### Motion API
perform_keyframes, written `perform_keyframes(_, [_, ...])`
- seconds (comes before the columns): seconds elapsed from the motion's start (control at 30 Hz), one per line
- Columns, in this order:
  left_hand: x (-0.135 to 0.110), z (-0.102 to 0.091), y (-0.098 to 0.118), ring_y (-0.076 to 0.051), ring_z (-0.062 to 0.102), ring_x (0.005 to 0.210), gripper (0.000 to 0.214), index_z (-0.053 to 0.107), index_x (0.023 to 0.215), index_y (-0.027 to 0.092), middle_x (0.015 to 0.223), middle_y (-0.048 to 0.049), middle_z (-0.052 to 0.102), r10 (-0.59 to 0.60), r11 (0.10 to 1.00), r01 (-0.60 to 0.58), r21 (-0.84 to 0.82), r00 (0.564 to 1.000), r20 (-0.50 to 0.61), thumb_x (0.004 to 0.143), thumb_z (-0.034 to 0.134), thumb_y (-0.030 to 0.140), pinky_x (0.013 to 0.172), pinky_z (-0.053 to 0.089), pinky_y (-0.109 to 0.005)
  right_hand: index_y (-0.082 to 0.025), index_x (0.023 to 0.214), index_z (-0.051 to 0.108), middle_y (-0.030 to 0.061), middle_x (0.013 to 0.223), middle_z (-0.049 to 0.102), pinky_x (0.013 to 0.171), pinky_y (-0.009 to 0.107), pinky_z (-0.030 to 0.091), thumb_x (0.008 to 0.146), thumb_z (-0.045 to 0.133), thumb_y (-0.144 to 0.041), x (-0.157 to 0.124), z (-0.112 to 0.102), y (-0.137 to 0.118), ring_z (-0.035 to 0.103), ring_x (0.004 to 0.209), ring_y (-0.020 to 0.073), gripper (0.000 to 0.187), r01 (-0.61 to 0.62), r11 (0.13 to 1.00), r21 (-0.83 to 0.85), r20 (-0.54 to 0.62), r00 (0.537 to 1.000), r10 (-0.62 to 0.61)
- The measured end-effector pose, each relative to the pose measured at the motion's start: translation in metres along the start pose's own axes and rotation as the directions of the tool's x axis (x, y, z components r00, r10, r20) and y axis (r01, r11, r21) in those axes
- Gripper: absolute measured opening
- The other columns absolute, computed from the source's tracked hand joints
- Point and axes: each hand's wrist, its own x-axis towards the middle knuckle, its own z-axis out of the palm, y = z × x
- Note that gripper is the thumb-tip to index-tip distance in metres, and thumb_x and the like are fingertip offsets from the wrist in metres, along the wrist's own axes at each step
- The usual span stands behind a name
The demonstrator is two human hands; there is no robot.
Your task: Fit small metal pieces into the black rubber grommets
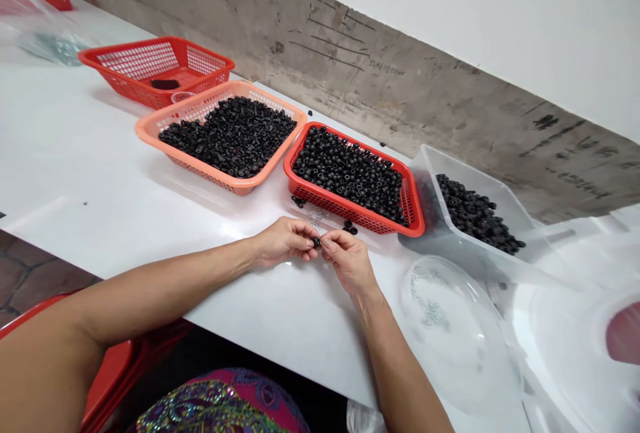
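My left hand (284, 241) pinches a small round black piece (316, 242) between thumb and fingertips, just above the white table. Close against it, the fingertips of my right hand (349, 260) are pressed together at the piece's edge; whatever they grip is too small to make out. A few loose black pieces (350, 227) lie beyond my hands. Behind those is a red basket (413, 201) full of black ring-like pieces (345, 170). To its left, an orange basket (240, 184) holds many smaller black parts (235, 133).
A translucent tub (435, 220) with black pieces (475, 213) stands right of the red basket. Nearer, a clear round tray (465, 366) holds tiny glinting bits (434, 313). Another red basket (120, 83) sits far left, and the wall (350, 53) runs behind.
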Motion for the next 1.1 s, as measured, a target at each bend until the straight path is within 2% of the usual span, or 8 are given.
perform_keyframes(0.2, [0.001,-0.002,-0.003,-0.013,0.064,0.059,0.027,0.065,0.083,0.007,0.064,-0.0056,0.067,0.001,1.0,-0.001,-0.001,1.0,0.032,0.059,0.075,0.011,0.056,0.049,-0.024,-0.018,0.073,0.062,-0.003,0.06,0.056,0.048,0.023,0.031,0.062,0.077,-0.036,0.001,0.003,0.002,0.043,0.049,0.0081,0.026,-0.023,0.999,-0.043,-0.053,0.998,0.021])
perform_keyframes(0.33, [0.0,-0.002,-0.001,-0.014,0.065,0.059,0.027,0.064,0.085,0.007,0.067,-0.006,0.067,-0.009,1.0,0.009,-0.008,0.999,0.036,0.06,0.075,0.011,0.057,0.05,-0.024,-0.017,0.074,0.063,-0.0024,0.058,0.056,0.047,0.023,0.03,0.07,0.07,-0.041,0.001,0.0,0.002,0.042,0.048,0.0081,0.025,-0.02,0.996,-0.083,-0.067,0.998,0.015])
perform_keyframes(0.53, [0.001,-0.002,0.001,-0.014,0.065,0.06,0.031,0.062,0.085,0.007,0.07,-0.007,0.068,0.037,0.999,-0.037,-0.01,0.999,0.006,0.06,0.077,0.015,0.059,0.05,-0.026,-0.018,0.085,0.064,0.0008,0.07,0.063,0.058,0.027,0.044,0.071,0.069,-0.039,-0.002,0.001,-0.001,0.054,0.06,0.0129,0.026,0.086,0.984,-0.157,-0.107,0.989,-0.103])
perform_keyframes(0.77, [0.007,-0.007,-0.006,-0.014,0.062,0.056,0.029,0.059,0.088,0.008,0.064,-0.0064,0.066,0.163,0.939,-0.164,0.302,0.986,0.029,0.069,0.07,0.028,0.059,0.05,-0.03,-0.018,0.084,0.066,0.0025,0.074,0.065,0.065,0.03,0.048,0.071,0.067,-0.035,-0.005,0.009,-0.004,0.059,0.067,0.0162,0.022,0.073,0.961,-0.266,-0.055,0.994,-0.091])
perform_keyframes(0.87, [0.011,-0.015,0.001,-0.015,0.061,0.066,0.019,0.062,0.09,0.011,0.075,-0.0064,0.065,0.41,0.706,-0.298,0.642,0.912,-0.027,0.074,0.061,0.022,0.066,0.05,-0.031,-0.018,0.077,0.065,0.0005,0.068,0.062,0.059,0.027,0.045,0.069,0.068,-0.032,-0.005,0.008,-0.004,0.055,0.062,0.0138,0.017,0.063,0.955,-0.289,-0.102,0.99,-0.096])
perform_keyframes(0.97, [0.016,-0.029,0.009,-0.021,0.055,0.095,0.028,0.065,0.097,0.015,0.1,-0.0087,0.061,0.677,0.216,-0.278,0.936,0.733,0.061,0.072,0.055,0.011,0.089,0.044,-0.038,-0.018,0.076,0.064,-0.0008,0.064,0.06,0.055,0.026,0.042,0.068,0.067,-0.031,-0.004,0.007,-0.002,0.052,0.057,0.0125,0.015,0.037,0.951,-0.307,-0.123,0.989,-0.078])
perform_keyframes(1.03, [0.02,-0.037,0.012,-0.026,0.048,0.105,0.036,0.065,0.104,0.016,0.105,-0.0113,0.058,0.698,-0.016,-0.166,0.986,0.704,0.13,0.071,0.053,0.009,0.094,0.038,-0.043,-0.018,0.075,0.063,-0.0014,0.062,0.058,0.054,0.026,0.04,0.067,0.067,-0.03,-0.003,0.006,0.0,0.05,0.055,0.0122,0.015,0.019,0.95,-0.312,-0.12,0.991,-0.059])
perform_keyframes(1.1, [0.024,-0.042,0.012,-0.029,0.044,0.107,0.038,0.064,0.11,0.017,0.107,-0.0134,0.054,0.678,-0.14,-0.064,0.988,0.721,0.143,0.074,0.052,0.011,0.092,0.038,-0.047,-0.017,0.074,0.063,-0.0018,0.06,0.056,0.052,0.025,0.038,0.067,0.066,-0.03,-0.001,0.004,0.003,0.048,0.054,0.0117,0.015,0.006,0.947,-0.32,-0.121,0.992,-0.047])
